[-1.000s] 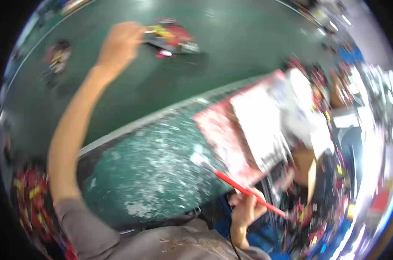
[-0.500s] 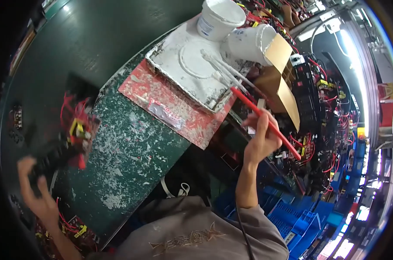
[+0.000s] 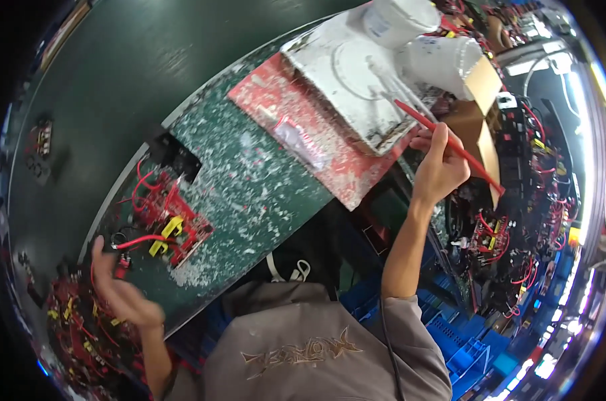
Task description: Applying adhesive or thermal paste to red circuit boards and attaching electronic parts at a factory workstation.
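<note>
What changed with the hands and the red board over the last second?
The left hand came back from the far side of the green table, bringing the red circuit board to the near speckled mat; its grip has let go, fingers open beside the board. The right hand still holds the red-handled brush at the white-smeared tray.

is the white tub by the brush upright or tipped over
Tipped over. The white tub lies on its side, mouth facing the cardboard, just beyond the red brush that the right hand holds. A second tub stands beside it.
</note>
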A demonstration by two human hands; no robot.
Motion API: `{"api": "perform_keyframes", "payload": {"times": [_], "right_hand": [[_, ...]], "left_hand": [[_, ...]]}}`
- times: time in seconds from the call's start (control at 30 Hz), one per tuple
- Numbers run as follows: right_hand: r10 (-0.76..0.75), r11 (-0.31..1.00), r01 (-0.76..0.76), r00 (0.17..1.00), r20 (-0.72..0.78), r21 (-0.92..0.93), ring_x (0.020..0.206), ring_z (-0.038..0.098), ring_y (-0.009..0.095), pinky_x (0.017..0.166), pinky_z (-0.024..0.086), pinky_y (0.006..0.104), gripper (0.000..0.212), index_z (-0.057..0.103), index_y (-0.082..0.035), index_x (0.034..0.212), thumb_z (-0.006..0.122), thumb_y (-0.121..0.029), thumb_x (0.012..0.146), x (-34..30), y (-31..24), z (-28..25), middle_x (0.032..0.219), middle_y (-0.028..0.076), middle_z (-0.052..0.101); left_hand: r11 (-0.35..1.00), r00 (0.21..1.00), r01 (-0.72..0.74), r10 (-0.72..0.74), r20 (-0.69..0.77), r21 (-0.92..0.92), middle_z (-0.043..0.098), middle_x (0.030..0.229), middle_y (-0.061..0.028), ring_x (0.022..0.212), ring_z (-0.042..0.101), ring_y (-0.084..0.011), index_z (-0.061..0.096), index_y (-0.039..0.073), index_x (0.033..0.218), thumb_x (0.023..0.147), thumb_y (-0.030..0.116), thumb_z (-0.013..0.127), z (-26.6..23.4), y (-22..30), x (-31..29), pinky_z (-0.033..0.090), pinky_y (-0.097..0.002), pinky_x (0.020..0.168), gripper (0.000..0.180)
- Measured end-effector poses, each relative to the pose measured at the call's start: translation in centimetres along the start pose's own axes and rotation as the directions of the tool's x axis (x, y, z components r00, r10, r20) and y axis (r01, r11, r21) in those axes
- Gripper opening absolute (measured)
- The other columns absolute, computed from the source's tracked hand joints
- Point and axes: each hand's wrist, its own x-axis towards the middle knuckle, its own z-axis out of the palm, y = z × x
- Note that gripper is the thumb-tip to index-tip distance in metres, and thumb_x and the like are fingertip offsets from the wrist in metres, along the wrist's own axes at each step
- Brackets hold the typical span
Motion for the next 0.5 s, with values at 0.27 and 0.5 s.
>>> {"api": "perform_keyframes", "payload": {"times": [0.27, 0.5], "right_hand": [[-0.017, 0.981, 0.019, 1.0, 0.012, -0.192, 0.06, 0.063, 0.012, 0.055, 0.047, 0.0226, 0.027, 0.068, 0.008, 0.092, 0.062, -0.019, 0.094, 0.3, -0.4, -0.8, 0.075, 0.011, 0.069], [-0.219, 0.975, 0.215, 0.974, -0.055, -0.063, 0.059, 0.063, 0.019, 0.055, 0.055, 0.0262, 0.026, 0.065, 0.013, 0.092, 0.058, -0.013, 0.095, -2.2, -2.7, -3.3, 0.077, 0.018, 0.067]], "left_hand": [[0.928, 0.955, -0.208, 0.124, 0.27, 0.308, 0.032, 0.15, -0.0141, 0.138, 0.024, -0.0407, 0.056, 0.013, 0.13, 0.091, 0.015, 0.056, 3.7, -2.5, 6.4, 0.021, -0.0486, 0.112, 0.039], [0.937, 0.783, -0.257, 0.058, 0.619, 0.237, 0.049, 0.141, -0.0086, 0.136, 0.039, -0.024, 0.054, 0.004, 0.131, 0.075, 0.034, 0.074, 1.6, -0.5, 0.6, 0.011, -0.0602, 0.113, 0.067]]}}
